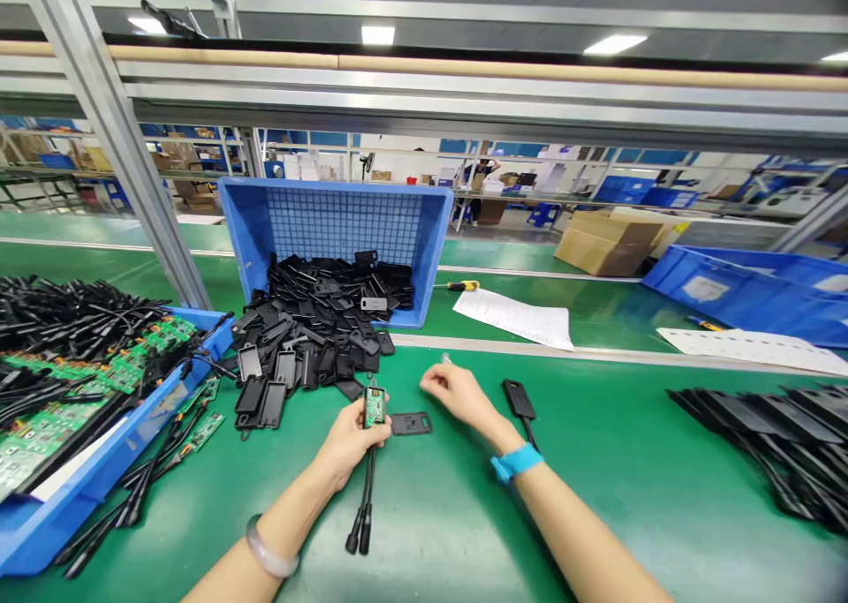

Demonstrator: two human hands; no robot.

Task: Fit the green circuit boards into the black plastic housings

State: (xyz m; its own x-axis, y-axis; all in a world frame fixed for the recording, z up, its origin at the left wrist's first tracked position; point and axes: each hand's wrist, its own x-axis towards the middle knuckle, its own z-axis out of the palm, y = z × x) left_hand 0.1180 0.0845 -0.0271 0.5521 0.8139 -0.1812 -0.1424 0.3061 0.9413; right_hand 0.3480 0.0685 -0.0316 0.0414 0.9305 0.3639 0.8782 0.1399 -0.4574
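Observation:
My left hand (351, 437) holds a black housing with a green circuit board (374, 407) in it, its two black cables (366, 506) hanging down toward the front. Right beside it on the green mat lies a flat black cover (412, 423). My right hand (454, 393) hovers over the mat to the right of the cover, fingers pinched together; a small pale thing (446, 358) shows at its fingertips, too small to name. A closed black unit with a cable (518, 400) lies to the right of my right hand.
A tipped blue bin (434, 259) spills black housings (318, 312) onto the mat. At left, a blue tray (159, 413) holds circuit boards with cables. Finished-looking black units (761, 426) are stacked at right. Paper (517, 316), a screwdriver (464, 285) and a carton (606, 243) sit behind.

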